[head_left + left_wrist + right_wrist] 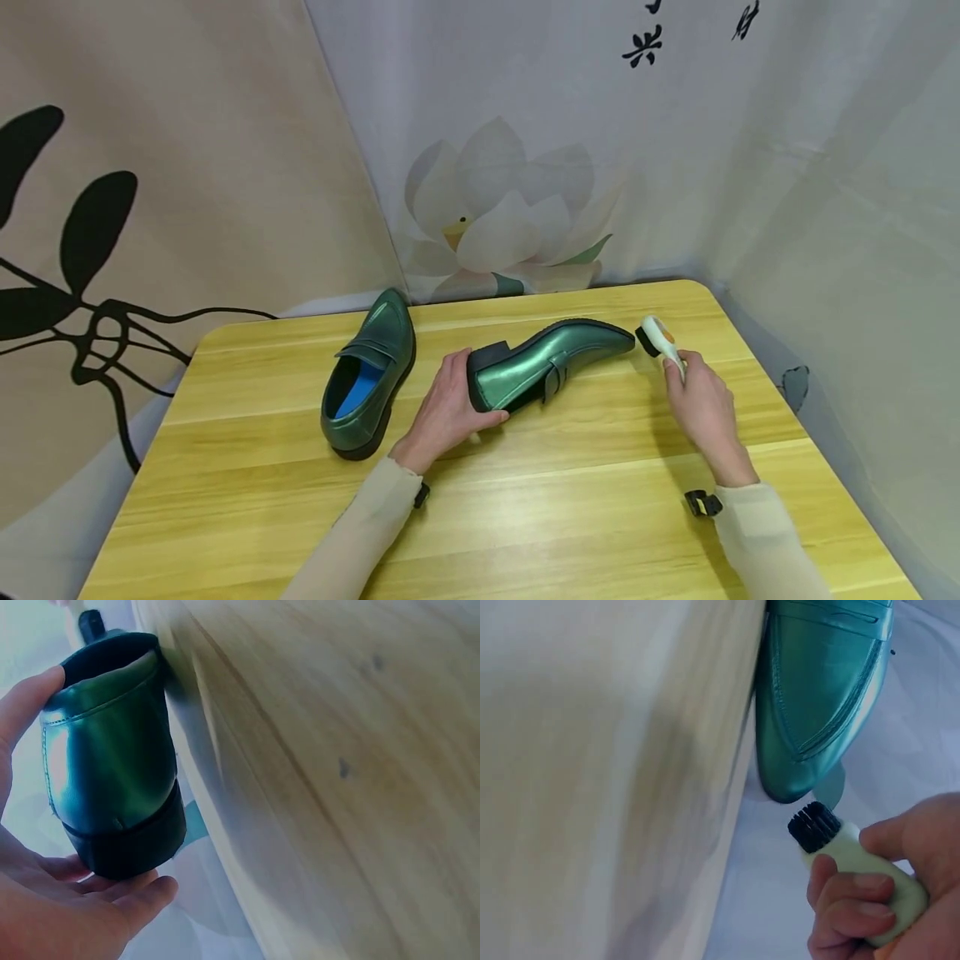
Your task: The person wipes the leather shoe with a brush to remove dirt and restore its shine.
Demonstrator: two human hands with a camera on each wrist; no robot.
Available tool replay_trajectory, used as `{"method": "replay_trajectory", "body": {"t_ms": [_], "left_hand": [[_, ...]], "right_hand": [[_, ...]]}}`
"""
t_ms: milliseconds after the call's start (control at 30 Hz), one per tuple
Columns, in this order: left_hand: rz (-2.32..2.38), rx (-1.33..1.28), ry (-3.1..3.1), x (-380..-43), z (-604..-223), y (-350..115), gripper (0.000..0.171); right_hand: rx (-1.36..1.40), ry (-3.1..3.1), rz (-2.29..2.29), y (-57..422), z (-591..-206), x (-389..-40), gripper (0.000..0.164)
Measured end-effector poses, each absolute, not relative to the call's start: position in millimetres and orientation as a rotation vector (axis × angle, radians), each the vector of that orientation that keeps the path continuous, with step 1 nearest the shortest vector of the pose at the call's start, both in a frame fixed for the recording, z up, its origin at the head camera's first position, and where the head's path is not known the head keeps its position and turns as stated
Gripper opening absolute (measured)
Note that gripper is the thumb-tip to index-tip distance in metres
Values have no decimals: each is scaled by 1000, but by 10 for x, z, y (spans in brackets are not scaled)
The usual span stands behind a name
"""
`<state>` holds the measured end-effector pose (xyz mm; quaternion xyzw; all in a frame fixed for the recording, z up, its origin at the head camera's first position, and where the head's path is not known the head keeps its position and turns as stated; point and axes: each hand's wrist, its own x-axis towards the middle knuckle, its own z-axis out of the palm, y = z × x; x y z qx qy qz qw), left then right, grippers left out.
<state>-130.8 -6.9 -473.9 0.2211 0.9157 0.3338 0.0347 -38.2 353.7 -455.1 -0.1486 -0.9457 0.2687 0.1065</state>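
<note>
A shiny green loafer (581, 343) lies tilted on its side, with its black sole turned away and its toe pointing right. My left hand (452, 407) grips it by the heel, thumb on the collar and fingers around the black heel block (131, 844). My right hand (701, 404) holds a white-handled shoe brush (660, 336) with black bristles (814, 826). The bristles face the loafer's toe (787, 780), close by it; whether they touch I cannot tell. The matching green loafer (367, 379), blue inside, stands upright left of my left hand.
Everything rests on a light wooden table (570, 517) with rounded back corners. Behind it hangs a pale curtain (300, 167) printed with a lotus and dark leaves. A black band (702, 503) sits at my right cuff.
</note>
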Motion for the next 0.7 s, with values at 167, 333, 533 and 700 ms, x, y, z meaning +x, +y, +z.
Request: {"method": "replay_trajectory", "body": {"t_ms": [167, 333, 533, 700], "left_hand": [[1045, 680, 2813, -1310, -4742, -64, 113], [1039, 676, 2820, -1313, -4745, -60, 112], [1037, 693, 2828, -1310, -4736, -57, 112], [1038, 682, 2820, -1304, -4727, -53, 112]], "right_hand": [[-376, -2751, 789, 3350, -4475, -452, 54], [-279, -2699, 731, 3102, -4425, -519, 46], [-133, -2644, 706, 2818, -4401, -551, 43], [50, -2643, 700, 2603, -4381, -528, 45]]}}
